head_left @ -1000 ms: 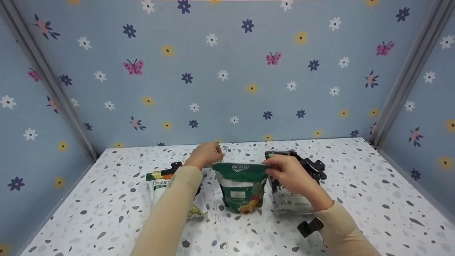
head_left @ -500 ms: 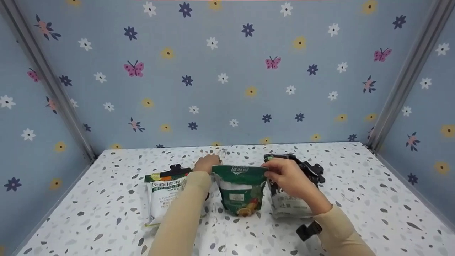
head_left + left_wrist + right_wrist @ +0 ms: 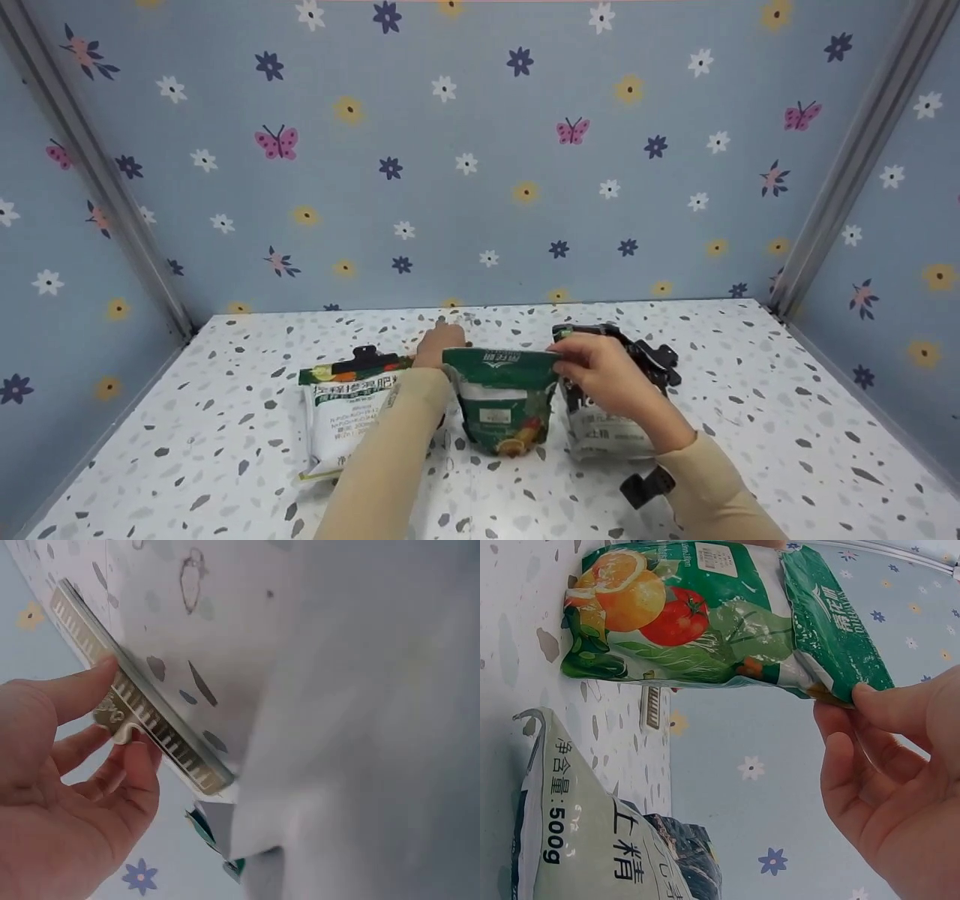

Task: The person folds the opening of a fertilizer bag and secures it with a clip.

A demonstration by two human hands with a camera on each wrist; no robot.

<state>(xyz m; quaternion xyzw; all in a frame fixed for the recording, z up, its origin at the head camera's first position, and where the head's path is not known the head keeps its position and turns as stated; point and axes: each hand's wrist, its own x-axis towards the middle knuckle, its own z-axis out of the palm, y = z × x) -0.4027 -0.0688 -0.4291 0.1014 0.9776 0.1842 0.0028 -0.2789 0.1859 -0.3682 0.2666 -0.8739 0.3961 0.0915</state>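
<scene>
My right hand [image 3: 607, 369] pinches the right end of the folded top of a green fertilizer bag [image 3: 499, 394], which stands upright. Orange and tomato pictures show on the bag in the right wrist view, with the thumb on the folded strip [image 3: 840, 637]. Behind the bag's left side in the head view is my left hand [image 3: 441, 345], its fingers hidden there. The left wrist view shows this hand [image 3: 82, 787] pinching a long gold-coloured bag clip [image 3: 142, 701] between thumb and fingers, close to the speckled tabletop.
On the left, a white fertilizer bag [image 3: 341, 424] wears a black clip [image 3: 365, 361]. A black and grey bag [image 3: 611, 435] with a black clip [image 3: 660, 364] stands on the right. Another gold-coloured clip [image 3: 652, 706] shows beyond the green bag. A flowered wall [image 3: 517, 225] closes the back.
My left hand has moved down and behind the green bag's left side, uncovering more of the white bag. My right hand keeps its pinch on the green bag's top.
</scene>
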